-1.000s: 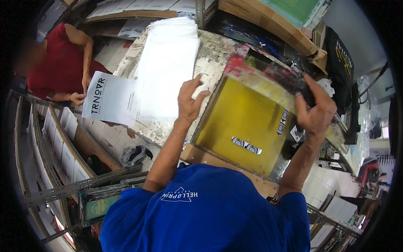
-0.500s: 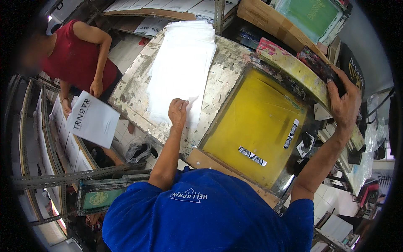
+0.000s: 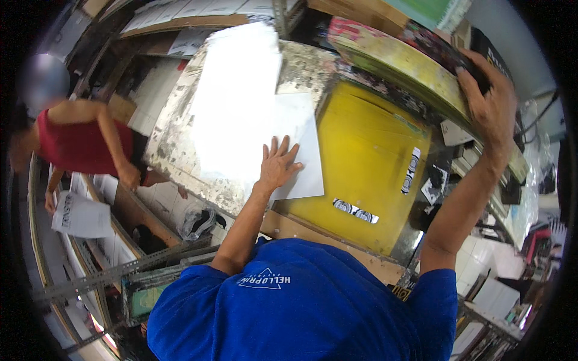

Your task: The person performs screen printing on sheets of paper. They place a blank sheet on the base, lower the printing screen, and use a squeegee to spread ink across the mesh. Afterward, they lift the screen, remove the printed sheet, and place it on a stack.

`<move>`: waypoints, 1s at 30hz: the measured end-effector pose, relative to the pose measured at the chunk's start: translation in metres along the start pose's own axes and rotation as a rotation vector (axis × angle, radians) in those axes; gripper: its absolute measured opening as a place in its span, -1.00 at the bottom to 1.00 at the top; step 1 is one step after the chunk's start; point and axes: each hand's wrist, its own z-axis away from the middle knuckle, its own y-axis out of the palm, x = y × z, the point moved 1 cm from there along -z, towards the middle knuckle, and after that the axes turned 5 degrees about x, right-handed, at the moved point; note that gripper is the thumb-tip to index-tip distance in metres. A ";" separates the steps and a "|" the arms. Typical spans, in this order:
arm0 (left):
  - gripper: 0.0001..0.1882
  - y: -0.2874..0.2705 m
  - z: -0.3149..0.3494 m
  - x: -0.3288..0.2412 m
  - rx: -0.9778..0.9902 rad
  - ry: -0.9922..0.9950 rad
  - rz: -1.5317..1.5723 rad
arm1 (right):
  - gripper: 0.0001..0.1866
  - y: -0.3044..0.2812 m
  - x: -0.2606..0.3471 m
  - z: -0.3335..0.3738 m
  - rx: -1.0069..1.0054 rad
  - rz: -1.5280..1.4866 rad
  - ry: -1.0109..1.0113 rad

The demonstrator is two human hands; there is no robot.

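Observation:
My left hand [image 3: 280,164] lies flat with its fingers spread on a white sheet [image 3: 307,138]. The sheet reaches from the white paper stack [image 3: 238,90] on the paint-spattered table [image 3: 171,144] across the left edge of a flat yellow panel [image 3: 373,138]. Two black-and-white patterned strips, one low [image 3: 356,211] and one at the right [image 3: 410,171], lie on that panel. At the upper right my right hand [image 3: 494,111] is closed on the end of a paint-stained wooden frame [image 3: 400,63], which stands raised along the panel's far side. Its fingertips rest by a dark, paint-smeared block [image 3: 430,45].
A person in a red top [image 3: 84,141] stands at the left, holding a printed white sheet [image 3: 81,216] beside racks [image 3: 114,198] of sheets. A cardboard strip [image 3: 325,231] borders the panel's near edge. Clear plastic [image 3: 525,186] hangs at the right.
My left hand has gone from a pinch at the stack to lying flat, and a sheet has slid right over the panel's edge. The person in red has moved left with the printed sheet.

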 end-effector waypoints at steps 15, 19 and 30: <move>-0.17 0.070 -0.108 -0.198 0.237 0.504 -0.066 | -0.63 -0.009 0.003 -0.022 -0.035 -0.010 0.010; -0.17 0.075 -0.093 -0.211 0.208 0.530 -0.032 | -0.63 -0.007 -0.005 -0.021 -0.012 -0.002 0.028; -0.14 0.089 -0.081 -0.215 0.144 0.570 -0.009 | -0.66 -0.005 -0.006 -0.024 -0.007 -0.051 -0.025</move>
